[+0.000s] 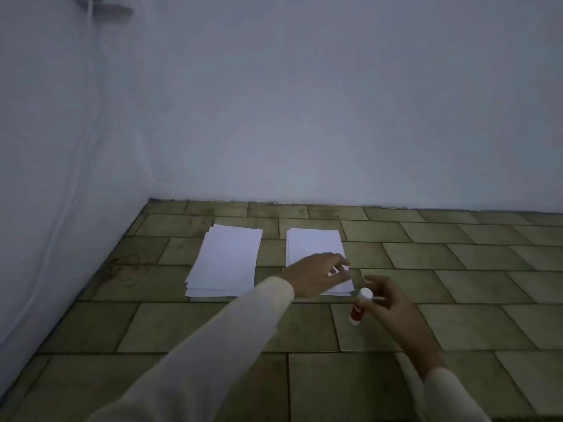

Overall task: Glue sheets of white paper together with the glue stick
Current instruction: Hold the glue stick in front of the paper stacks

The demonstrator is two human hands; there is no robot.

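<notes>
Two stacks of white paper lie side by side on the tiled floor: a left stack [227,260] and a right stack [315,243]. My left hand [316,274] reaches across over the near part of the right stack, fingers spread and fingertips at its near right corner. Whether it grips a sheet I cannot tell. My right hand [388,303] holds a glue stick [359,306], red and white with its white cap on, tilted, just right of and nearer than the right stack.
The olive tiled floor [213,327] stretches around the stacks. A pale wall [304,117] rises right behind the papers, and another wall with a white cable [76,166] closes the left side.
</notes>
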